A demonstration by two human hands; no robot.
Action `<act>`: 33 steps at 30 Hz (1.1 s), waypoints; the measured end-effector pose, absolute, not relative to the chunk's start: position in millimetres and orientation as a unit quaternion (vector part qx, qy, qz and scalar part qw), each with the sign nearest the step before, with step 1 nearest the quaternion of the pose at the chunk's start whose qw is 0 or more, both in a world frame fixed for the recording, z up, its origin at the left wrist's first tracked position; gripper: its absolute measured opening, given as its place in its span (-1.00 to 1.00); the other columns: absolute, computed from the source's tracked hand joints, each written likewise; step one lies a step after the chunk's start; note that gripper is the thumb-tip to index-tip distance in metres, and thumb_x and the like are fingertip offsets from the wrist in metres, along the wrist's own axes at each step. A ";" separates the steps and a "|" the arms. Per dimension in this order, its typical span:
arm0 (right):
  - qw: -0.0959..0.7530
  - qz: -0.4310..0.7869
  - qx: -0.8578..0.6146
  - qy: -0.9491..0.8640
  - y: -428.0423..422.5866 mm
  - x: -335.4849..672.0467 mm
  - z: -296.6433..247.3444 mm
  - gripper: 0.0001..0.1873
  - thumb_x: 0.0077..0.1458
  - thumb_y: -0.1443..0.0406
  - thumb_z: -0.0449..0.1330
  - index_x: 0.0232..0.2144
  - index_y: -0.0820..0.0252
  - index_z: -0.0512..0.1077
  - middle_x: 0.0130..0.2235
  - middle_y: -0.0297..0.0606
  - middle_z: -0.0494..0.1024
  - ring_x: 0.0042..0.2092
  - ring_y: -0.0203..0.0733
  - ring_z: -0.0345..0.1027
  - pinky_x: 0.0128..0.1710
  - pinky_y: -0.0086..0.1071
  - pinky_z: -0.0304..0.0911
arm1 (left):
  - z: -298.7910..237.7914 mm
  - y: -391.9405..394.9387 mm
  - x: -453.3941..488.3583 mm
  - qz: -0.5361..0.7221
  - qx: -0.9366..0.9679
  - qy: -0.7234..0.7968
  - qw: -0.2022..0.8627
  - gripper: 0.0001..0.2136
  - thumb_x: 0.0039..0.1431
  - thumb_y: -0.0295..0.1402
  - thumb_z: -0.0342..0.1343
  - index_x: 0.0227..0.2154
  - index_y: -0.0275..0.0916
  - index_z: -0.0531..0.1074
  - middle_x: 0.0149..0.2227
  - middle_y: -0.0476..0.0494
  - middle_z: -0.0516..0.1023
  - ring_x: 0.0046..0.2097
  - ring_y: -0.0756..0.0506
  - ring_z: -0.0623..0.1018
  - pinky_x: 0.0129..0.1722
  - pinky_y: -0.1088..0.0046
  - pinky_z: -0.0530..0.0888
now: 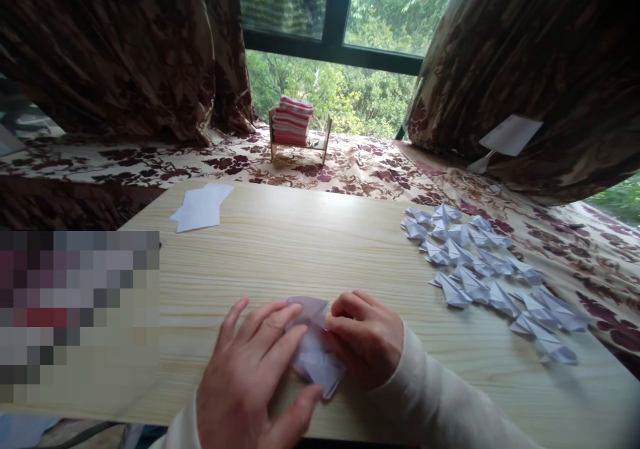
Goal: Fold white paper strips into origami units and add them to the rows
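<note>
White paper (320, 362), creased, angular, under 2 hands (255, 366); woodgrain tabletop (300, 249).

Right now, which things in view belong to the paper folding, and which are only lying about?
Belong, likely:
- held paper
- left hand
- right hand
- folded pieces
- loose sheets
- table

Lying about, seemingly:
- striped cloths
- rack
- white lamp-like object

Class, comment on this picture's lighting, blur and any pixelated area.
Head view: the window is bright, the curtains dark; head view: left hand, right hand and folded paper look slightly soft; head view: coarse blocks hide an area at lower left.
</note>
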State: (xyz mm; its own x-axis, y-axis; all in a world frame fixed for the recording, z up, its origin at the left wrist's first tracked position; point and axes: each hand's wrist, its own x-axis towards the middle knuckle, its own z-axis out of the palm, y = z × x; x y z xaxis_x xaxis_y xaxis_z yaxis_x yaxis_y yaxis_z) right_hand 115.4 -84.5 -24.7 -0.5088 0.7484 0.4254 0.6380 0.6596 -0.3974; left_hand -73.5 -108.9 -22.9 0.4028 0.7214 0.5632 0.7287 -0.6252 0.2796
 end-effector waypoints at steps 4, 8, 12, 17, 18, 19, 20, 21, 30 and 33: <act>0.314 0.084 -0.400 -0.857 -84.1 114.9 -27.5 -0.81 0.04 0.37 0.02 -0.56 0.21 0.36 -0.49 -0.26 0.35 -0.45 -0.28 0.10 -0.50 -0.42 0.03 | -14.8 -94.5 -83.0 -0.316 -0.788 -0.527 0.044 -0.85 -0.03 -0.33 0.06 -0.36 -0.22 0.42 -0.27 -0.16 0.46 -0.13 -0.21 0.39 -0.08 0.11 0.23; 0.338 0.065 -0.399 -0.850 -85.2 113.5 -28.9 -0.81 0.04 0.39 0.02 -0.57 0.22 0.35 -0.52 -0.26 0.35 -0.47 -0.29 0.10 -0.52 -0.43 0.03 | -14.6 -92.7 -73.8 -0.317 -0.781 -0.538 -0.008 -0.92 -0.03 -0.32 0.06 -0.51 -0.20 0.39 -0.35 -0.11 0.43 -0.19 -0.17 0.39 -0.16 0.20 0.27; 0.347 0.053 -0.404 -0.845 -87.2 111.9 -28.8 -0.78 0.06 0.38 0.01 -0.58 0.24 0.35 -0.53 -0.25 0.36 -0.48 -0.29 0.11 -0.52 -0.42 0.03 | -16.8 -99.5 -58.1 -0.354 -0.770 -0.528 -0.051 -0.90 0.00 -0.40 0.02 -0.57 -0.21 0.36 -0.37 -0.11 0.43 -0.21 -0.14 0.38 -0.15 0.21 0.26; 0.350 0.035 -0.403 -0.845 -88.9 112.0 -31.9 -0.77 0.09 0.36 -0.02 -0.55 0.23 0.34 -0.53 -0.26 0.36 -0.48 -0.29 0.10 -0.51 -0.42 0.00 | -21.7 -99.9 -53.8 -0.374 -0.775 -0.508 -0.032 -0.89 0.00 -0.42 0.01 -0.56 -0.17 0.40 -0.45 -0.05 0.44 -0.24 -0.12 0.39 -0.05 0.14 0.16; 0.351 0.029 -0.403 -0.845 -89.1 112.1 -32.5 -0.76 0.09 0.36 -0.03 -0.56 0.22 0.34 -0.54 -0.27 0.35 -0.49 -0.29 0.08 -0.51 -0.41 -0.02 | -22.1 -99.6 -54.1 -0.373 -0.779 -0.503 -0.027 -0.88 0.00 -0.43 0.01 -0.56 -0.16 0.40 -0.47 -0.04 0.44 -0.24 -0.12 0.39 -0.03 0.13 0.14; 0.350 0.024 -0.402 -0.846 -89.3 112.1 -32.9 -0.75 0.10 0.35 -0.04 -0.57 0.21 0.33 -0.54 -0.28 0.34 -0.49 -0.29 0.07 -0.52 -0.41 -0.04 | -22.2 -99.6 -54.4 -0.373 -0.782 -0.498 -0.024 -0.87 0.01 -0.43 0.00 -0.56 -0.16 0.41 -0.47 -0.03 0.44 -0.23 -0.11 0.40 -0.01 0.13 0.12; 0.348 0.020 -0.402 -0.847 -89.4 112.0 -33.2 -0.73 0.10 0.35 -0.05 -0.58 0.21 0.32 -0.55 -0.29 0.33 -0.50 -0.29 0.05 -0.52 -0.41 -0.06 | -22.1 -99.8 -54.9 -0.373 -0.786 -0.493 -0.025 -0.86 0.01 -0.44 -0.01 -0.56 -0.16 0.41 -0.47 -0.03 0.44 -0.22 -0.11 0.40 0.01 0.12 0.10; 0.344 0.017 -0.403 -0.848 -89.6 111.9 -33.2 -0.72 0.11 0.35 -0.05 -0.59 0.20 0.32 -0.55 -0.29 0.32 -0.50 -0.29 0.04 -0.52 -0.41 -0.07 | -21.7 -100.2 -55.4 -0.372 -0.789 -0.488 -0.030 -0.86 0.02 -0.44 -0.01 -0.56 -0.16 0.41 -0.47 -0.02 0.45 -0.22 -0.10 0.40 0.02 0.12 0.08; 0.338 0.045 -0.395 -0.853 -88.7 113.7 -32.9 -0.74 0.07 0.39 -0.05 -0.60 0.20 0.31 -0.54 -0.30 0.30 -0.49 -0.30 0.03 -0.52 -0.40 -0.09 | -17.9 -101.7 -63.6 -0.348 -0.831 -0.431 -0.045 -0.83 0.08 -0.44 -0.04 -0.42 -0.15 0.45 -0.41 -0.03 0.47 -0.18 -0.10 0.40 0.06 0.04 0.03; 0.324 0.081 -0.383 -0.861 -87.6 117.5 -30.7 -0.75 0.07 0.38 -0.05 -0.58 0.21 0.32 -0.51 -0.28 0.31 -0.46 -0.29 0.06 -0.51 -0.41 -0.05 | -17.5 -99.4 -66.6 -0.331 -0.851 -0.404 -0.040 -0.81 0.08 -0.46 -0.06 -0.38 -0.15 0.46 -0.40 -0.03 0.46 -0.14 -0.10 0.38 0.08 0.02 0.01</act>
State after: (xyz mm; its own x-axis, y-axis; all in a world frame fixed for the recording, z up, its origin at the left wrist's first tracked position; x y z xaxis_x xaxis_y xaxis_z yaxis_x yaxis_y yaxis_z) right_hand 117.5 -87.6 -30.7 -0.4967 0.7125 0.4956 0.6082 0.6931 -0.3870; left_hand -66.6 -99.4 -17.5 0.4531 0.7152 0.5321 0.6624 -0.6696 0.3359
